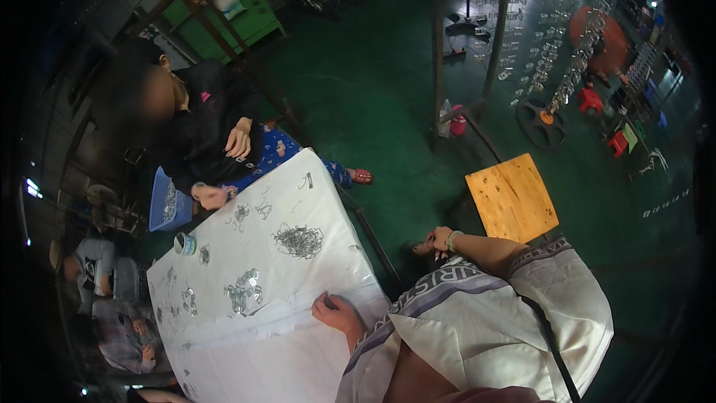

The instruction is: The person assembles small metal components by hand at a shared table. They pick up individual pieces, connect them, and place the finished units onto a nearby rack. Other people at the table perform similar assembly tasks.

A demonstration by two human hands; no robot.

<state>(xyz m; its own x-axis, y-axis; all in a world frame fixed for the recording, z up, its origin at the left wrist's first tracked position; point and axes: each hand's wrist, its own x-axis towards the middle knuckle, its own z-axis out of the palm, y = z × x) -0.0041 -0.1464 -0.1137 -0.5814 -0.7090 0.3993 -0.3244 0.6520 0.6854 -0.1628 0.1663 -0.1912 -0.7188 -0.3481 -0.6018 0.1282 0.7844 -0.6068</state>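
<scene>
My left hand (339, 315) rests on the near edge of the white-covered table (298, 351), fingers loosely bent and thumb apart; nothing shows in it. Off the table's side, above the floor, my right hand (438, 240) has its fingers bent together by a dark shape; what it holds, if anything, is unclear. A beaded bracelet circles that wrist. On the tabletop lie a dense pile of thin metal wire pieces (298, 241) and a looser group of metal pieces (244, 292). Smaller clusters (189, 301) are scattered toward the far left.
Across the table a co-worker in dark clothes (212, 104) sits with both hands near its edge, beside a blue basket (170, 201). A round tin (185, 244) stands on the table. A wooden stool (514, 198) is at right. Other people (123, 336) sit at left.
</scene>
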